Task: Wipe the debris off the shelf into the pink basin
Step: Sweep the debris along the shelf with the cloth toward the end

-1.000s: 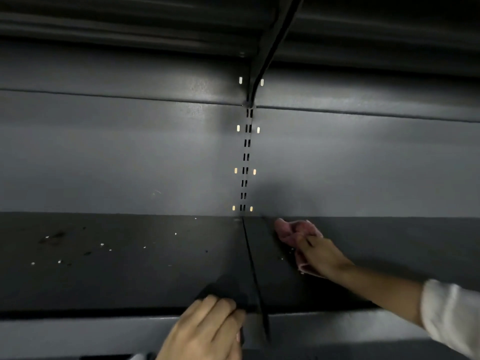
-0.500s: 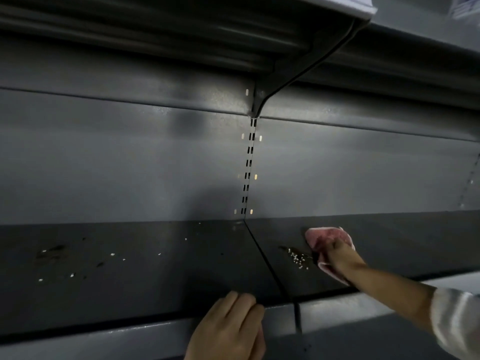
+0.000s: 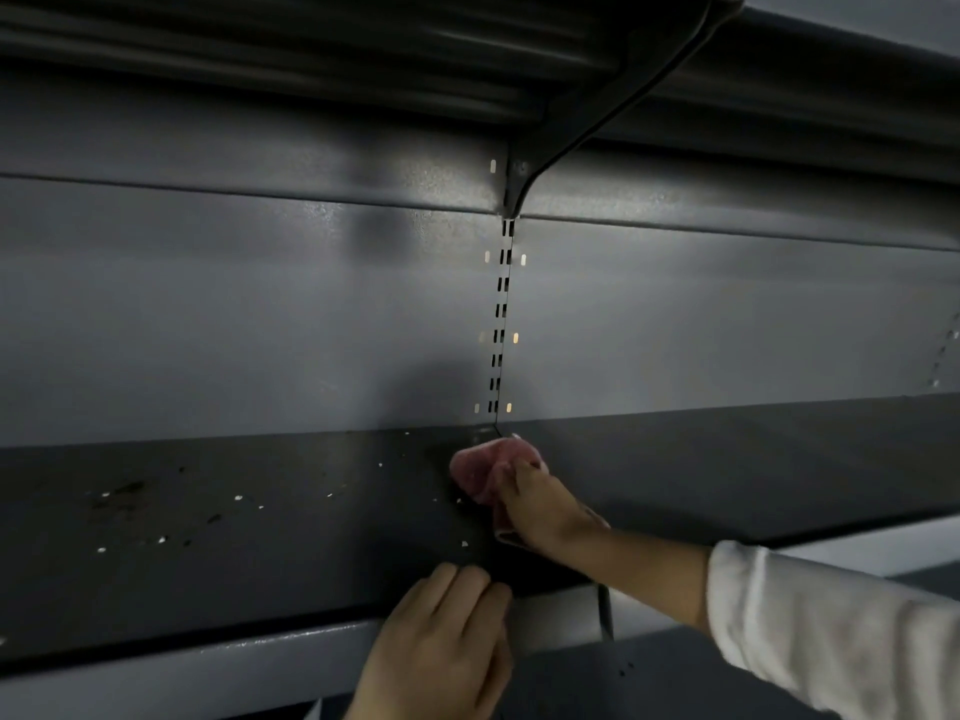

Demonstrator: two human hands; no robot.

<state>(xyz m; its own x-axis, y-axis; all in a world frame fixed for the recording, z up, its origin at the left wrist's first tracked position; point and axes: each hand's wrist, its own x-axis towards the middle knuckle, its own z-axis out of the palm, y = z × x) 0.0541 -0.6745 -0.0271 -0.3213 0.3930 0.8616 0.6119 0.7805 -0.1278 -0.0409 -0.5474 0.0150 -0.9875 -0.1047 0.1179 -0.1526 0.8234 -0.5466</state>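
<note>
My right hand (image 3: 545, 511) presses a crumpled pink cloth (image 3: 480, 467) flat on the dark shelf (image 3: 260, 579), right at the seam between two shelf panels near the back wall. Pale crumbs and dark smears of debris (image 3: 161, 517) are scattered over the left panel. My left hand (image 3: 441, 646) rests with curled fingers on the shelf's front edge, just below the cloth, holding nothing I can see. The pink basin is out of view.
A grey back wall (image 3: 260, 314) with a slotted upright (image 3: 501, 314) rises behind the shelf. An upper shelf on a bracket (image 3: 561, 127) overhangs the space. The lighter front lip (image 3: 208, 672) runs along the bottom.
My right hand has slid the pink cloth leftward along the shelf to the panel seam, covering the small crumb pile. My left hand stays on the front edge.
</note>
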